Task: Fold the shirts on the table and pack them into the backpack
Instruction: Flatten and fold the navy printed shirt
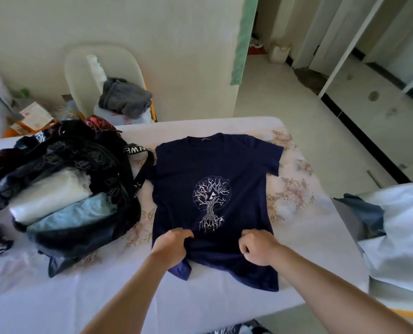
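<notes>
A navy T-shirt with a white tree print lies face up on the table, collar away from me. My left hand pinches the fabric near the lower left hem. My right hand is closed on the cloth near the lower right hem. A black backpack lies open to the left of the shirt. Inside it sit a folded white shirt and a folded light blue shirt. The shirt's left sleeve is partly hidden by a backpack strap.
A pile of white and dark blue cloth lies at the table's right edge. Behind the table stands a cream chair with grey fabric on it. Boxes and bags crowd the far left corner. Tiled floor opens to the right.
</notes>
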`<state>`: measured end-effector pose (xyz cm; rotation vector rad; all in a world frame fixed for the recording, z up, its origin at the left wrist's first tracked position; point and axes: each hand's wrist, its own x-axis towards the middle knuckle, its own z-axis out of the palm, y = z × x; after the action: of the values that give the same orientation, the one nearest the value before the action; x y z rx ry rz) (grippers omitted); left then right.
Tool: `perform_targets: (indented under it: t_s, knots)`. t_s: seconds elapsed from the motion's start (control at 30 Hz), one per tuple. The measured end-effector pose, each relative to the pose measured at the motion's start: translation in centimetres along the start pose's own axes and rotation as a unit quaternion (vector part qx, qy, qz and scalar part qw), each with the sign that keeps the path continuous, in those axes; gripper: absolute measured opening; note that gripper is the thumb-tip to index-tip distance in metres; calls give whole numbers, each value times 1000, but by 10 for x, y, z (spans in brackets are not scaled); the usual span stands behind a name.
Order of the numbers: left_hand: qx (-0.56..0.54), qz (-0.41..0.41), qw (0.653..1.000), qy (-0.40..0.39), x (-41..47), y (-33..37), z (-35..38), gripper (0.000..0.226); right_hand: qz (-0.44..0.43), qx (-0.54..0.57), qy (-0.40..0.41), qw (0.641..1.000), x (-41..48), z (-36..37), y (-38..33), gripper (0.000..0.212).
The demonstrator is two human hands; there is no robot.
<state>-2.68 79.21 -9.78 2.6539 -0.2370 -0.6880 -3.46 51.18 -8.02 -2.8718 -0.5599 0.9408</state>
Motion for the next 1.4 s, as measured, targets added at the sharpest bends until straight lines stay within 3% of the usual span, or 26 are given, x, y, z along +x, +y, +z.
perform_targets:
  t_s: [0.17,0.23,0.33,0.4,0.47,0.53,0.63,0.8,0.9,0.97,1.1,1.2,1.33,1.4]
  knots:
    - [178,-50,971,-153,-18,9,-22,48,37,23,-13,999,-19,-5,23,19]
    - [189,-22,973,-129,-24,17,-13,44,64,55,-16,996,-25,4,29,25]
    - [78,57,995,-10,-24,35,6,36,108,77,24,991,-33,22,37,36]
    - [24,89,996,-1,-21,47,20,34,92,62,23,994,-38,31,43,48]
    - [42,87,995,-37,-19,54,36,44,45,60,18,997,-43,40,51,50]
    - [86,69,992,-55,-17,56,50,54,7,88,32,996,-43,48,61,39]
    - [105,51,993,-15,-17,55,61,64,-38,85,93,991,-36,52,70,15]
    - [136,31,990,7,-19,71,76,77,-102,72,161,979,-32,60,76,7]
    - [121,8,992,19,-14,76,79,66,-27,218,171,960,-40,42,83,2]
    - [88,-18,996,19,-11,78,79,51,7,249,152,957,-45,31,96,4]
    - [84,-8,987,-140,-9,92,57,22,24,256,17,966,-55,8,118,13]
    - [93,3,966,-243,-8,105,26,17,15,281,-13,959,-57,-17,128,10]
    - [71,-8,975,-211,22,110,-20,10,35,355,36,933,-35,-59,135,10]
    - [43,-12,991,-125,46,110,-46,7,63,385,115,913,-13,-82,136,13]
